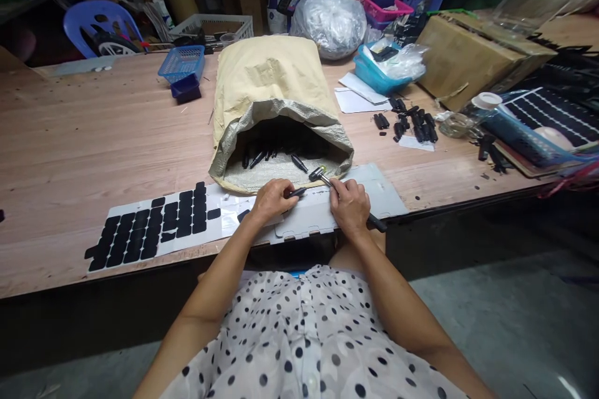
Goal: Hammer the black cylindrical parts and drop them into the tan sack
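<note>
My left hand (274,201) pinches a small dark pointed piece (296,192) over the grey board (381,190) at the table's front edge. My right hand (350,204) is closed round a small hammer (321,175). Its metal head lies just right of the dark piece, near the sack's lip, and its black handle end sticks out below my hand. Right in front of both hands lies a pale yellow sack (276,72) with its mouth towards me. Several black pointed pieces (299,163) lie inside it. To the left, a white sheet (161,246) carries rows of black rounded stickers (135,234).
Behind the sack's left side stand a blue basket (181,63) and a dark blue tray (186,88). Black parts (416,121) lie in a loose group at the right. Further back are a turquoise basin (379,72), a cardboard box (463,59) and a stuffed clear plastic bag (330,24).
</note>
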`<action>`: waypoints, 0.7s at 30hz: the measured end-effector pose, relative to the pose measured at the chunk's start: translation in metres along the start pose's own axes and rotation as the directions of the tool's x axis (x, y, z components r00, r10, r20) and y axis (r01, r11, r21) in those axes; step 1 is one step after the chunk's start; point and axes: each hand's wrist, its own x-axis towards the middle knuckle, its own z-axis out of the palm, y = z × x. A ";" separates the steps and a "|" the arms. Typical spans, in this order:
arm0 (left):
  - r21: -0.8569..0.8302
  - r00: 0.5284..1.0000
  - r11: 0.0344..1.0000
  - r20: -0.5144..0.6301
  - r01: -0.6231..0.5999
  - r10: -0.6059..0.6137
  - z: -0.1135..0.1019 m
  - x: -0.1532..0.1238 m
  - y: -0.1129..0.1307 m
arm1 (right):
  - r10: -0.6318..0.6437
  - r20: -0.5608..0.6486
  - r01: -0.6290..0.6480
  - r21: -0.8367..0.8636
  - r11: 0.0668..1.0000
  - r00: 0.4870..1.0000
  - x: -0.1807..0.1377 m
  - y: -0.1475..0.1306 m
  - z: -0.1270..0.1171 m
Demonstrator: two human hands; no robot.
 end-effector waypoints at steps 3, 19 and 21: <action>-0.010 0.997 0.998 -0.057 -0.061 0.061 0.014 -0.008 -0.002 | -0.001 -0.001 0.001 -0.001 1.000 1.000 0.000 0.000 -0.001; -0.176 0.996 0.984 -0.085 0.000 -0.015 0.022 -0.003 -0.006 | -0.071 0.089 0.028 0.412 0.911 0.993 -0.018 -0.004 -0.032; -0.201 0.996 0.980 -0.083 0.012 -0.030 0.021 -0.003 -0.005 | -0.082 0.100 0.030 0.438 0.899 0.992 -0.023 -0.010 -0.035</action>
